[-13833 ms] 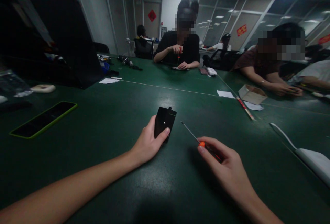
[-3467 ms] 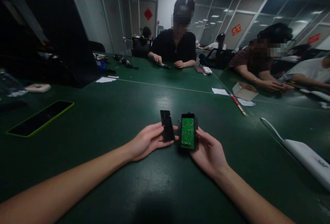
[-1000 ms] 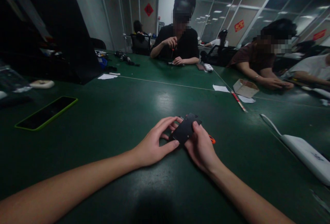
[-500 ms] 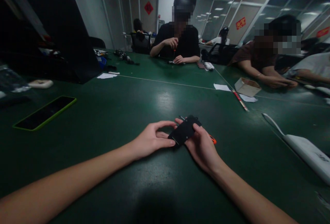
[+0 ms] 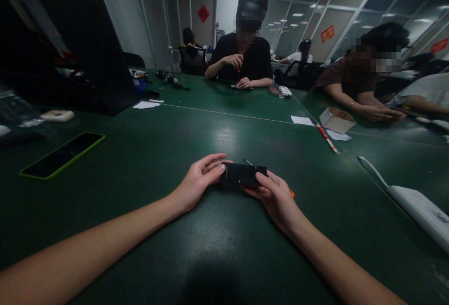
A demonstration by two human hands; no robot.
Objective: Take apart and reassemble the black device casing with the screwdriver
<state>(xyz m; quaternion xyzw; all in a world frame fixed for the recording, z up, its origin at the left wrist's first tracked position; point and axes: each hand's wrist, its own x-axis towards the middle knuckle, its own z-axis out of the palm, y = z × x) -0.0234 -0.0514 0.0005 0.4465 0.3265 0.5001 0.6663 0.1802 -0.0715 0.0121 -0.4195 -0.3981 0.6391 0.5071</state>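
Both of my hands hold a flat black rectangular case just above the green table. Small screw-like dots and a short pale slot show on its face. My left hand pinches its left end, thumb on top. My right hand grips the right end, thumb on the face and fingers underneath. Behind the case a thin metal shaft sticks out, and an orange handle end shows past my right hand; they look like one screwdriver, its middle hidden by the hand and case.
A green-edged phone lies at left, near a dark upright panel. To the right are a white power strip, a small open box and a red-and-white stick. Co-workers sit across the table, one holding a red-handled screwdriver.
The black case has turned from a slant to nearly level, its left end swinging up and away from me. My left hand has moved up slightly with it.
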